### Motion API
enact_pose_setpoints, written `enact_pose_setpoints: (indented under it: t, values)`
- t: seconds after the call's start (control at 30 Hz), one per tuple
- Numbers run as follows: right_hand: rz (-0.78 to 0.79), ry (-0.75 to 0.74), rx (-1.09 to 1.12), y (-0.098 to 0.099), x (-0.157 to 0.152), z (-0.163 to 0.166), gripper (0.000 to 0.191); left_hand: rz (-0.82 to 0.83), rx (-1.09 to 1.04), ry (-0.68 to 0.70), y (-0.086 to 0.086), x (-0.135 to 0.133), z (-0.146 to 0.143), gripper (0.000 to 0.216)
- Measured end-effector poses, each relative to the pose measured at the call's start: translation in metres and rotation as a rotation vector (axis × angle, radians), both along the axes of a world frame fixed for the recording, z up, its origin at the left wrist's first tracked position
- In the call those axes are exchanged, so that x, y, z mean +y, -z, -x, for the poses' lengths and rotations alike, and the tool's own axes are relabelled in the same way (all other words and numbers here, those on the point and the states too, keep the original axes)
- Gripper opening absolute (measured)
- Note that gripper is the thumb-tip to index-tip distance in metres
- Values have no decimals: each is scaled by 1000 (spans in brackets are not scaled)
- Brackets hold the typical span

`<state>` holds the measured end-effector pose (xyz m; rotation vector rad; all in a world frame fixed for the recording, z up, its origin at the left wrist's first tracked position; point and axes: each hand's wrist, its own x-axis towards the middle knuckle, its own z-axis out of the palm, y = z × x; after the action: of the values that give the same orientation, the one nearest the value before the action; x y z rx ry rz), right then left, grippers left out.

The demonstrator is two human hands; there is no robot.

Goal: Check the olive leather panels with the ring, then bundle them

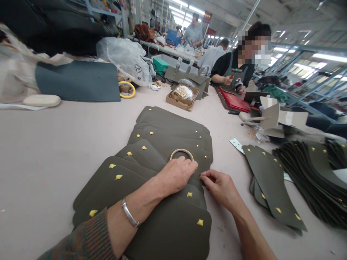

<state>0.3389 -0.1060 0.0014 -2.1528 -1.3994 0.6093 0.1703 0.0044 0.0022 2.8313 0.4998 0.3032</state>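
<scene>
My left hand is closed on a thin roll of yellow tape, whose far rim shows past my knuckles. It rests over a fanned stack of dark olive, leather-like panels. Small yellow tape pieces dot both sides of the panels, and a few tiny metal studs show near the far right edge. Beside the stack's right edge, my right hand pinches a tiny bit of yellow tape between thumb and forefinger. My left fingertips are mostly hidden under the hand.
To the right lie curved olive strips and a thick fanned pile. A cardboard box of gold studs stands ahead, with another yellow tape roll further left. Across the table, a person holds a hammer over red material.
</scene>
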Motion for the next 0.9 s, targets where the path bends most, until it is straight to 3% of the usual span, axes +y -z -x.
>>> enact_pose_setpoints:
  t: [0.13,0.3,0.43,0.6,0.73,0.9]
  values:
    - [7,-60,-139,-3,4,4,20,4,11,-5,-1,0,0,14]
    - [-76,-4,-233,4,-7,-2,26,17,5,-12,-1,0,-1,13]
    - [-209,-193,-329,6,-21,-5,19,2,-22,-14,1,-1,-1,12]
    - [-195,-361,-514,6,-22,3,24,-3,-32,-15,2,-1,0,11]
    - [-124,-270,-530,7,-13,10,27,14,-70,0,1,-1,1,11]
    - [-31,39,-310,10,-6,18,21,43,-132,7,-1,0,2,12]
